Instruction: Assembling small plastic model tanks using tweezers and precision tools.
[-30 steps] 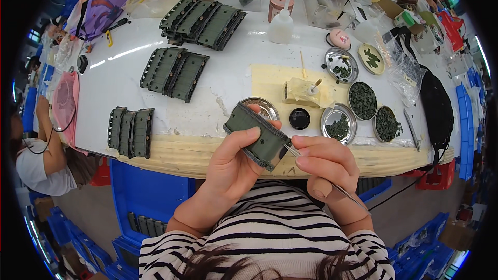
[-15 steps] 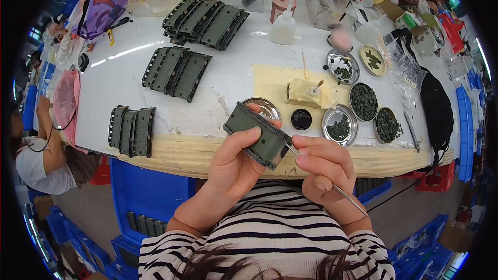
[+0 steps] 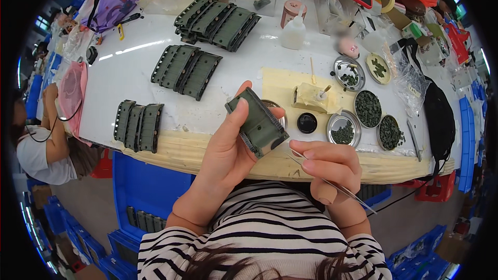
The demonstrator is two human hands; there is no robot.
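Green ribbed part (image 3: 258, 123), up off the bench edge, same spot as a second ago

Left hand (image 3: 225, 150) is clamped round it, right hand (image 3: 330, 168) pinches thin tweezers (image 3: 332, 184) with tips at its lower corner; barely any shift. White bench (image 3: 129, 72) carries stacks of matching green parts (image 3: 187, 70) and small metal dishes (image 3: 368, 109); blue crates (image 3: 145, 192) sit underneath.

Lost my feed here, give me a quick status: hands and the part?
Left hand grips green ridged part, raised over table edge. Right hand pinches thin metal tweezers, tip at the part's lower edge. Nothing in between.
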